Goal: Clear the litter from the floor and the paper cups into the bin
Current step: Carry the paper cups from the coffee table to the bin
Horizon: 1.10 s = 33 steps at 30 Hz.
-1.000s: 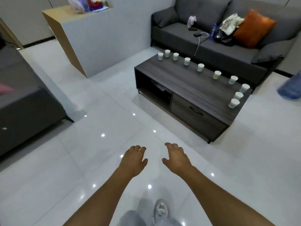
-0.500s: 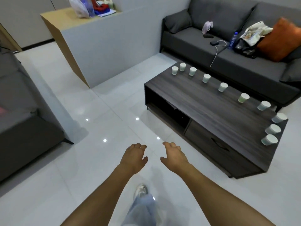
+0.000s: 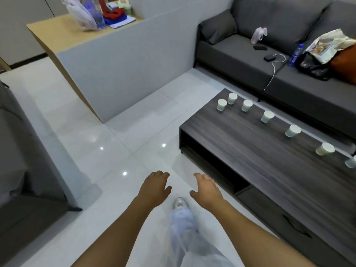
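Several white paper cups (image 3: 267, 116) stand in a row along the far edge of a dark wooden coffee table (image 3: 250, 151) on the right. My left hand (image 3: 154, 187) and my right hand (image 3: 207, 190) are held out low over the white tiled floor, palms down, fingers apart, both holding nothing. The right hand is just short of the table's near left corner. No litter shows on the visible floor, and no bin is in view.
A grey sofa (image 3: 240, 58) behind the table carries a bag, a bottle, a cable and small items. A grey partition with a wooden counter (image 3: 119, 60) stands ahead. Another dark sofa (image 3: 23, 180) is on the left. My leg and shoe (image 3: 180, 203) are below.
I have walked forward and the view has turned left; the coffee table and cups have slid to the right and come closer. Both hands stay open and empty.
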Motion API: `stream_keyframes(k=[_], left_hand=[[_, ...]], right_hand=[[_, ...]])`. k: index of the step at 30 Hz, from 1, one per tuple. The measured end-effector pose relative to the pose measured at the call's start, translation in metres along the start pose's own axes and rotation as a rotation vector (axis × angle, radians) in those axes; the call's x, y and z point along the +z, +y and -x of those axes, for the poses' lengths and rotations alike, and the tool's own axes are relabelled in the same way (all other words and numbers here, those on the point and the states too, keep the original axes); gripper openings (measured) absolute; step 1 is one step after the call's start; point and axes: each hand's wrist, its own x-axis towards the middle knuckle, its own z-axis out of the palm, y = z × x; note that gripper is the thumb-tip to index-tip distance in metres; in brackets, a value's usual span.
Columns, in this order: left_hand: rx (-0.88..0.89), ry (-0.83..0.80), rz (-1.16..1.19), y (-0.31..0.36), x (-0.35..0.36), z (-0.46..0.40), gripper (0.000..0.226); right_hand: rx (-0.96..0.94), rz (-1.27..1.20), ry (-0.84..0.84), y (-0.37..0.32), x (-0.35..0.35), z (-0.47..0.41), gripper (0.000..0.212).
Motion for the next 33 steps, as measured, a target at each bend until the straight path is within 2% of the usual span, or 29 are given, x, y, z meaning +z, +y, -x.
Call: stream_keyframes(k=[8,14,22,26,33], left_hand=[[0.022,-0.014,-0.024,-0.038,-0.095,-0.183,0.05],[0.06,-0.068,-0.023,-0.073,-0.15,-0.298,0.05],[0.271,-0.129,-0.116,-0.12,-0.235,-0.48,0.05],[0.371,-0.186,-0.197,-0.132,-0.276,-0.554,0.05],[0.585,-0.306,-0.275,-0.083,-0.305,-0.66,0.049]], right_hand=[[0.052,-0.054,0.038,-0.042,-0.105,-0.174,0.065],[0.153,-0.129,0.036,-0.078,-0.149,-0.281,0.05],[0.334,-0.335,0.11,-0.132,-0.197,-0.43,0.062],[0.455,-0.423,0.151,-0.152,-0.222,-0.48,0.061],[0.668,-0.567,0.211,-0.141,-0.261,-0.537,0.055]])
